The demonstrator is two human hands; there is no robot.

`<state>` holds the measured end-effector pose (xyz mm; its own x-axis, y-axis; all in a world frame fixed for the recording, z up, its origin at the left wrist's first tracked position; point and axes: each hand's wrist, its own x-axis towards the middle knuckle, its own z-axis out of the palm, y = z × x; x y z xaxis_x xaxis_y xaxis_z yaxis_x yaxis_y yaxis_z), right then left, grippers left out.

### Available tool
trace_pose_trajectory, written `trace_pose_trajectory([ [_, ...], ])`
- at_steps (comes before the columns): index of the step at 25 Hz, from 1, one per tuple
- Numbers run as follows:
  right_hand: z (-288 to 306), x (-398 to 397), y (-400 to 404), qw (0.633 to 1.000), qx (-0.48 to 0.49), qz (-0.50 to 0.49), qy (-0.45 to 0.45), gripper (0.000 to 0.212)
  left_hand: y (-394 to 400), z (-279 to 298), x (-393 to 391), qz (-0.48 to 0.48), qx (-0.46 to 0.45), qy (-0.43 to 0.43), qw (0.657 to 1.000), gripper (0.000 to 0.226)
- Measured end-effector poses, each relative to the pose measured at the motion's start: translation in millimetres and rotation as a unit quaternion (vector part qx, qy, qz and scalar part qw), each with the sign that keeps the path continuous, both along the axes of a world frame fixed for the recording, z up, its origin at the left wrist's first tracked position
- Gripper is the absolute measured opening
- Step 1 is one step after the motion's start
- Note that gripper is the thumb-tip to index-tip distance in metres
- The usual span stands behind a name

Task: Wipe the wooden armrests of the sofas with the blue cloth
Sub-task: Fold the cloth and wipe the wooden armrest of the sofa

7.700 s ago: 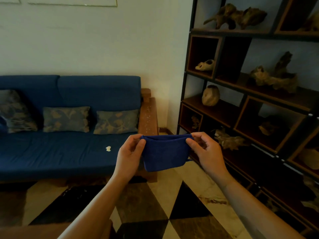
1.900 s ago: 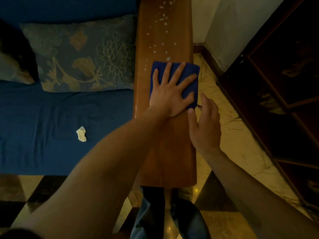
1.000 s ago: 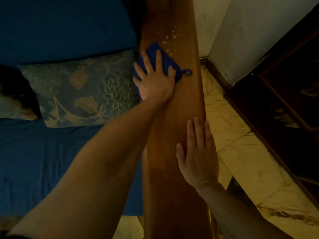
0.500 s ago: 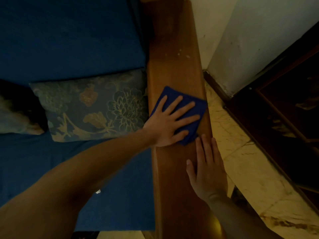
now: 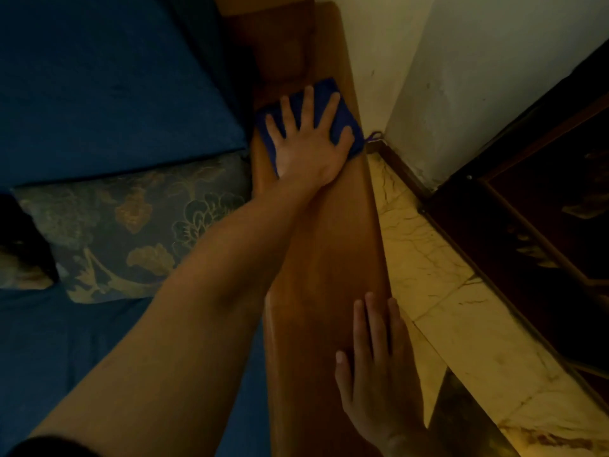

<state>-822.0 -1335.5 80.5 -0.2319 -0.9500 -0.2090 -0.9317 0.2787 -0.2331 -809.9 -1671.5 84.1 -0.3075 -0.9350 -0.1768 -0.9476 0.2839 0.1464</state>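
Dim sofa corner: one armrest [image 5: 333,245], one blue cloth [image 5: 346,120] under left hand [image 5: 304,143] (fingers spread), right hand [image 5: 379,367] flat.

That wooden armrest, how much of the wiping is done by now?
The near stretch of the wooden armrest shows no specks. In hand: the left hand presses the blue cloth flat near the far end, while the right hand rests flat nearer the camera. Left: the short strip beyond the cloth, plus armrests out of view.
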Motion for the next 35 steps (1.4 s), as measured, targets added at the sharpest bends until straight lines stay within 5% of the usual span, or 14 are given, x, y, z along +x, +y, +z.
trace_pose_trajectory([
  [8, -7, -6, -4, 0.999, -0.022, 0.008, -0.043, 0.067, -57, 14, -57, -0.134, 0.037, -0.085, 0.987, 0.053],
  [13, 0, -18, -3, 0.975, -0.059, -0.031, -0.214, 0.059, 56, 31, -23, -0.326, 0.056, -0.080, 0.940, 0.054],
  [17, 10, -83, -17, 0.895, -0.145, -0.245, -0.343, 0.048, 193, 33, -4, -0.443, 0.138, -0.094, 0.881, 0.050],
  [22, 4, -134, -22, 0.858, 0.007, -0.310, -0.409, 0.046, 371, 23, 26, -0.606, 0.233, -0.128, 0.750, 0.043],
  [26, 11, -103, 20, 0.811, 0.167, -0.258, -0.499, 0.051, 438, 11, 52, -0.659, 0.191, -0.164, 0.709, 0.025],
  [29, 16, -75, 60, 0.868, 0.096, -0.243, -0.423, 0.061, 458, 4, 96, -0.641, 0.109, -0.139, 0.747, 0.045],
  [31, 19, -62, 68, 0.897, 0.035, -0.226, -0.377, 0.066, 469, 9, 132, -0.570, 0.073, -0.115, 0.810, 0.063],
  [33, 24, -44, 61, 0.924, -0.010, -0.176, -0.339, 0.067, 491, 15, 156, -0.387, 0.101, -0.087, 0.912, 0.072],
  [35, 26, -22, 50, 0.947, -0.035, -0.136, -0.287, 0.067, 510, 19, 155, -0.163, 0.157, -0.023, 0.974, 0.076],
])
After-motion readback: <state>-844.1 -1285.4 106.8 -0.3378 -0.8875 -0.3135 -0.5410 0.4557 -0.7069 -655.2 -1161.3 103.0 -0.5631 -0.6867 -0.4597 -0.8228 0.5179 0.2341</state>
